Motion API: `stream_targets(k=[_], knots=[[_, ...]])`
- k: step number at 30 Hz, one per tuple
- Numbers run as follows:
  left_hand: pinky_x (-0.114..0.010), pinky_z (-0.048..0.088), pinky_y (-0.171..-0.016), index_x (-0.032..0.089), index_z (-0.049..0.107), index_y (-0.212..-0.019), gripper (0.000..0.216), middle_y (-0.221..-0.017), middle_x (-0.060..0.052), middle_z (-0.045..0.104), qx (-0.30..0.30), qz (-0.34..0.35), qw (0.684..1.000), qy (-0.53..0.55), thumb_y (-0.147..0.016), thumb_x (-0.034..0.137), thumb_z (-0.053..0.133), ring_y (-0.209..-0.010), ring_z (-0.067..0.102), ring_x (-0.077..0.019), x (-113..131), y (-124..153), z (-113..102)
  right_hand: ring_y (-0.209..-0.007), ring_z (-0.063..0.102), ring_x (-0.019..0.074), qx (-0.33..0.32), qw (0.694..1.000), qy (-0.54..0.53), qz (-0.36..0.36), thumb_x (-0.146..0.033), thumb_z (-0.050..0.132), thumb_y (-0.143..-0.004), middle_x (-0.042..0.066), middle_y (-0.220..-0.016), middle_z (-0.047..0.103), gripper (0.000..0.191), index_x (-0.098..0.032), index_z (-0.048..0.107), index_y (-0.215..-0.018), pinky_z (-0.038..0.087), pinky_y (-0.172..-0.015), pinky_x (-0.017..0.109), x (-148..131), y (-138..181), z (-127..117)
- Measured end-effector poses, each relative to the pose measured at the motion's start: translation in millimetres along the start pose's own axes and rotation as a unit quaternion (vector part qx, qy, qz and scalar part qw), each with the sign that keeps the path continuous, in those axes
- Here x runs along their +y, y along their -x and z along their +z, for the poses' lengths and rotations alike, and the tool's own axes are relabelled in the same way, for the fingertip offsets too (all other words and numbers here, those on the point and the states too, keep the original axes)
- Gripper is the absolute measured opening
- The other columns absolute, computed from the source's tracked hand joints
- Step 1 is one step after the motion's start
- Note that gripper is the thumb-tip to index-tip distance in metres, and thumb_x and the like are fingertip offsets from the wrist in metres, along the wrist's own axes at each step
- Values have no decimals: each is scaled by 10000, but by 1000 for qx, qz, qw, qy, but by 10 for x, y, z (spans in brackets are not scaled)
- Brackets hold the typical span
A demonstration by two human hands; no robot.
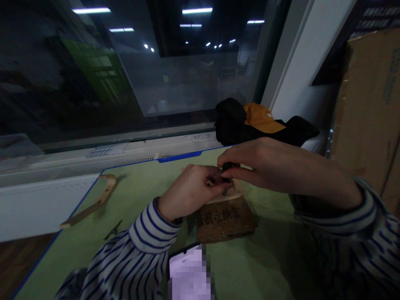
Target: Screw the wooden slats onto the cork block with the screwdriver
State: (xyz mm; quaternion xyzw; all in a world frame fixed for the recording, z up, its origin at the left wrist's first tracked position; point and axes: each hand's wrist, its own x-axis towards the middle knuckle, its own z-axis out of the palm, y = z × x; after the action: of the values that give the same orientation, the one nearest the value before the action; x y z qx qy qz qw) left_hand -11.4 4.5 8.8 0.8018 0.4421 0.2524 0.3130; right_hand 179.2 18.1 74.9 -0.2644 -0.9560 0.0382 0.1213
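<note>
Both my hands meet over a brown wooden block (224,223) that stands on the green table mat (146,191). My right hand (275,168) pinches a small black part (227,167) at the block's top. My left hand (190,191) is curled beside it, fingertips pressed against the same spot; what they hold is too small to name. The block's front face carries dark printed characters. Both wrists wear blue-and-white striped sleeves.
A light wooden piece (93,204) lies at the mat's left, with a thin dark tool (113,230) near it. A phone (190,273) lies at the near edge. A black bag and orange cap (261,118) sit by the window. A cardboard box (368,112) stands right.
</note>
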Motion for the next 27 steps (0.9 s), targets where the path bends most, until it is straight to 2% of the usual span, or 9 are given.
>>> stream_targets(k=[5,10,21,27], knots=[[-265,472,-656,194,707,-911,201,-824,-20,719,17,5,1000,-21,-824,338,597,-767,650,-178,18,-3,-4,-769,607,158,-12,1000,-5,2,-238,512,-907,18,-896,668,160,-195,620,-1017,420,-663,288,-39,5,-18],[-271,477,-664,178,709,-899,212,-814,-28,721,26,11,999,-29,-831,339,588,-741,649,-172,15,-2,-7,-850,617,179,4,1000,-2,-11,-244,539,-892,31,-981,673,237,-209,601,-1119,424,-716,300,-38,7,3],[-287,502,-706,172,692,-952,210,-858,-47,720,-8,6,1000,4,-837,295,566,-784,662,-181,12,7,-1,-741,607,147,-4,1000,10,0,-229,532,-900,9,-867,675,142,-205,622,-1007,389,-628,269,-19,3,-3],[-277,493,-659,164,692,-946,215,-841,-46,721,-11,5,1000,5,-827,288,563,-757,661,-178,16,-5,0,-723,609,138,-2,1000,15,-4,-230,545,-892,-2,-849,672,129,-205,623,-991,382,-614,256,-7,8,6]])
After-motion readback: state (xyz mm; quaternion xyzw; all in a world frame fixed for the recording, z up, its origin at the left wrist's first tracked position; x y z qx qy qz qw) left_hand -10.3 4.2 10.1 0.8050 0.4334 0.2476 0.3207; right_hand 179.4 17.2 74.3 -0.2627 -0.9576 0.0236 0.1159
